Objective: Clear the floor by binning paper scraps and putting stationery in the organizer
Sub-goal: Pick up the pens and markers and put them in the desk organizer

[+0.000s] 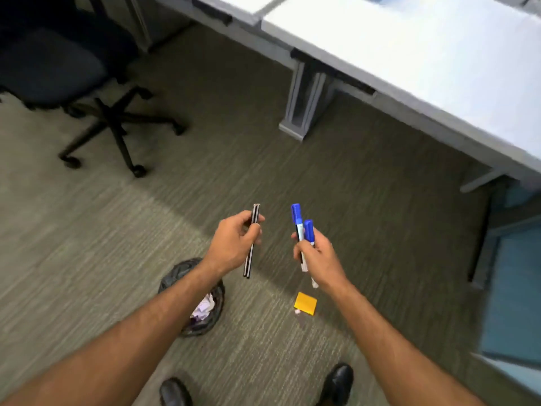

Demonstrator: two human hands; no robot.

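Note:
My left hand (234, 244) grips two thin black pens (252, 247), held side by side and nearly upright. My right hand (317, 259) holds two markers with blue caps (301, 227), caps pointing up. On the carpet below my right hand lies a yellow sticky-note pad (306, 303) with a small pale scrap (297, 311) at its corner. A small round bin (202, 300) with a black liner stands under my left forearm and has crumpled paper (202, 309) inside. No organizer is in view.
A white desk (424, 54) runs along the upper right, with its grey leg (301, 109) on the carpet. A black office chair (114, 121) on casters stands at the upper left. A blue panel (512, 288) is at the right edge. My black shoes (336, 382) show at the bottom.

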